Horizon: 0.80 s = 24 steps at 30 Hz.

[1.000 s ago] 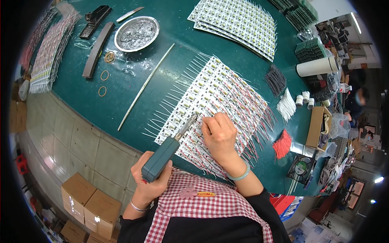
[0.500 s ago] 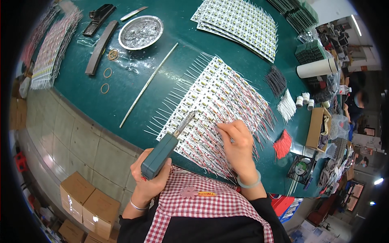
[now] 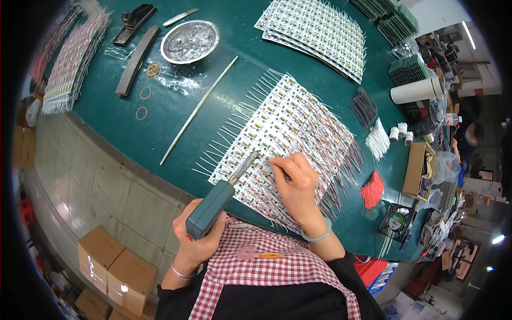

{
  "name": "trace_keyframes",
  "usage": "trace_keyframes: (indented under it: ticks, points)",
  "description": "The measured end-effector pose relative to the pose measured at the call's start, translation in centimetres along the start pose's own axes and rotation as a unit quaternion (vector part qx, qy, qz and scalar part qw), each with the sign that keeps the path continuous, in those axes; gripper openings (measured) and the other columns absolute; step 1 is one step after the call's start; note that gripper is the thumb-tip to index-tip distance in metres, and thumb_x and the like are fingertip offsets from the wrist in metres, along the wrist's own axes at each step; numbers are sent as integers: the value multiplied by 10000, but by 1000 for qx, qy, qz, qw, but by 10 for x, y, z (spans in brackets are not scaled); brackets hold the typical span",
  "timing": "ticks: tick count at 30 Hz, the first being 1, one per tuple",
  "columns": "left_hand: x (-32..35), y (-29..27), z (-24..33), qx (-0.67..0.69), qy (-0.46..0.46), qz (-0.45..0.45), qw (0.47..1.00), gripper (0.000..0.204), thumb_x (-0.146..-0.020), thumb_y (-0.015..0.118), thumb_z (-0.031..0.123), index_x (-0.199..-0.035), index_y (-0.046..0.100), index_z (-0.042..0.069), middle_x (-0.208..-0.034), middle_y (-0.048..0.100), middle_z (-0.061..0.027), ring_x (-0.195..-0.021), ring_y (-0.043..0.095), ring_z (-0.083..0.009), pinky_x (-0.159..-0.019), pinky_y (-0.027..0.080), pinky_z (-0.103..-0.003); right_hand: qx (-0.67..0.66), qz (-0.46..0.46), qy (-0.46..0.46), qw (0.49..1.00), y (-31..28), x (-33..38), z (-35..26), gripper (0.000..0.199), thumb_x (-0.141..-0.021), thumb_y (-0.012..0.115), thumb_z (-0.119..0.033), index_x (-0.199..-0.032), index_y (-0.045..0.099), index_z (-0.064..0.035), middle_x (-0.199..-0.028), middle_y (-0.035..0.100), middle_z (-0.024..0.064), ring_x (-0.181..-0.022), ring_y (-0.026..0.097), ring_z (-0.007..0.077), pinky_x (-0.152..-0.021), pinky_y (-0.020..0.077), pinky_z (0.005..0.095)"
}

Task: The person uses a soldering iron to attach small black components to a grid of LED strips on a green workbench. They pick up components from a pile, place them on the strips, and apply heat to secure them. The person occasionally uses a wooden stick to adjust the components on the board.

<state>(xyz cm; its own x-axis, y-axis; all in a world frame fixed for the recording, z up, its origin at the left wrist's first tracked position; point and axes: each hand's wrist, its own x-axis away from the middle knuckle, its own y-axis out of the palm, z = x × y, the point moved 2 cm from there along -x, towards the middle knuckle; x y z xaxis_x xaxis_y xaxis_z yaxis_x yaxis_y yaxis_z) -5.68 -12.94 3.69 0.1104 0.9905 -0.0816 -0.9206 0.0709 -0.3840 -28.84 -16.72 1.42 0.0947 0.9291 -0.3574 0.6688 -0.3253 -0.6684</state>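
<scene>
My left hand (image 3: 196,241) grips the teal handle of a soldering iron (image 3: 216,205), whose metal tip rests on a panel of small white circuit boards (image 3: 290,125) with red and white wire leads. My right hand (image 3: 296,184) sits on the same panel just right of the tip, its fingers pinched on a thin wire or strand of solder; which one I cannot tell. A pale green bangle circles that wrist. The panel lies on a dark green table (image 3: 234,40).
A long thin rod (image 3: 198,108) lies left of the panel. At the back are a metal dish (image 3: 190,41), rubber bands (image 3: 142,112), a dark bar (image 3: 137,60) and more board panels (image 3: 319,29). Bundles of black, white and red wire (image 3: 373,189) sit right. Cardboard boxes (image 3: 111,269) stand below.
My right hand slid to the right along the panel, then came back left and closer to the iron's tip. The left hand kept the iron almost still.
</scene>
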Motion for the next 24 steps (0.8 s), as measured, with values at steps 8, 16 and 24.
trace_keyframes:
  ticks: [8,16,24]
  points:
    - [4,3,-4,36,-36,-6,999,181,-767,752,-53,-935,685,-72,-877,694,-130,-725,664,-163,-643,513,-272,30,6,-9,1000,10,7,2,165,-754,763,19,-875,709,-78,-727,514,56,-664,554,238,-590,438,373]
    - [4,5,-2,30,-2,21,999,165,-764,757,-39,-911,683,-58,-857,692,-123,-706,661,-160,-631,512,-276,37,-6,-18,999,11,10,3,198,-742,763,19,-901,710,-87,-726,494,54,-675,548,240,-606,434,373]
    - [2,5,-1,8,-1,7,1000,162,-759,765,-32,-899,683,-40,-819,683,-117,-682,652,-168,-617,504,-283,60,-4,-28,998,11,11,1,213,-740,769,13,-917,713,-91,-721,487,53,-662,542,239,-596,434,372]
